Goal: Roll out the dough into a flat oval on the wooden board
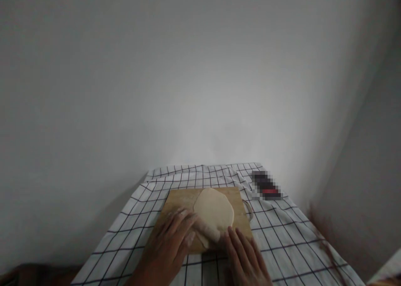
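At the left, a white cloth with a black grid pattern [125, 225] covers the bench, which stands against a pale grey wall [200, 77]. The left hand [175, 240] reaches over the left side of a rectangular, light-brown wooden board [177, 196]. Its fingers lie side by side across the left end of a pale, cylindrical, flour-dusted rolling pin [207, 229], thumb apart; I cannot tell whether they close around it.

The pin slants across the near part of a flat, roundish, cream-coloured sheet of dough [214, 208]. Most of the dough lies on the board beyond the pin, ahead of and between the two hands; a small part shows on the near side.

The right hand [246, 252] is at the pin's right end, fingers stretched out, nearly together, not wrapped around it; their tips are just beside the dough's near right edge. Further right, a thin curved handle [249, 210] projects from the board's side, and a pixelated dark-and-red object [266, 185] lies on the cloth beyond.
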A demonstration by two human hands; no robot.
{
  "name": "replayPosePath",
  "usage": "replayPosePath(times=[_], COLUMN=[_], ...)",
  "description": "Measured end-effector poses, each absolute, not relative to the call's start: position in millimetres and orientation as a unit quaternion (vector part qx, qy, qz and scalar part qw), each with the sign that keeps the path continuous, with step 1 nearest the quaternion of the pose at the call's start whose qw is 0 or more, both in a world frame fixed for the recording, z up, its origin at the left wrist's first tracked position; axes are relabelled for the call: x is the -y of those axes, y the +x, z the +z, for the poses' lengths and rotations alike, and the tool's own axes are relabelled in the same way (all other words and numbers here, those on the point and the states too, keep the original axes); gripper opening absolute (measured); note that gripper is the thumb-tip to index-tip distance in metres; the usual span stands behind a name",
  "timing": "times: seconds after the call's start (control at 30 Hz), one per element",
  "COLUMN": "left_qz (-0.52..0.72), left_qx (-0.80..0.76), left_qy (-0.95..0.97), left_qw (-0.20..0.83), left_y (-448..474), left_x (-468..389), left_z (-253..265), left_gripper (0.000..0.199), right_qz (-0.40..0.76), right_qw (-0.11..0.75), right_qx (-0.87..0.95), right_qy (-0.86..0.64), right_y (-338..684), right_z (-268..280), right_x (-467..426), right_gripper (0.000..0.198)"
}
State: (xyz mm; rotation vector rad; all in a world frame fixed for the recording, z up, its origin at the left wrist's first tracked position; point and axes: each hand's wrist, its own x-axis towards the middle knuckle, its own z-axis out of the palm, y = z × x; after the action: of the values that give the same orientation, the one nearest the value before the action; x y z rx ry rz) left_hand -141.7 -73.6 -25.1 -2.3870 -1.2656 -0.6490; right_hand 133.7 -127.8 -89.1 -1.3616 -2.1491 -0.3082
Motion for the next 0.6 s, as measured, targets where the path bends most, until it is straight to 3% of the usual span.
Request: replayPosePath(times=[0.2, 0.6], left_qz=[-0.174, -0.140], left_qx=[0.406, 0.508], left_qy=[-0.879, -0.840], left_qw=[0.181, 0.128], left_y=[-122.4, -85.1], left_x=[40.1, -84.9], left_z=[-7.1, -14.4], left_gripper=[0.053, 0.042], right_qz=[-0.070, -0.074], right_qw=[0.218, 0.205], right_qx=[0.768, 0.732], right_qy=[-0.598, -0.646], right_y=[145.7, 150.5], right_z=[-25.1, 27.8], right_x=[89.7, -73.8], right_gripper=[0.047, 0.050])
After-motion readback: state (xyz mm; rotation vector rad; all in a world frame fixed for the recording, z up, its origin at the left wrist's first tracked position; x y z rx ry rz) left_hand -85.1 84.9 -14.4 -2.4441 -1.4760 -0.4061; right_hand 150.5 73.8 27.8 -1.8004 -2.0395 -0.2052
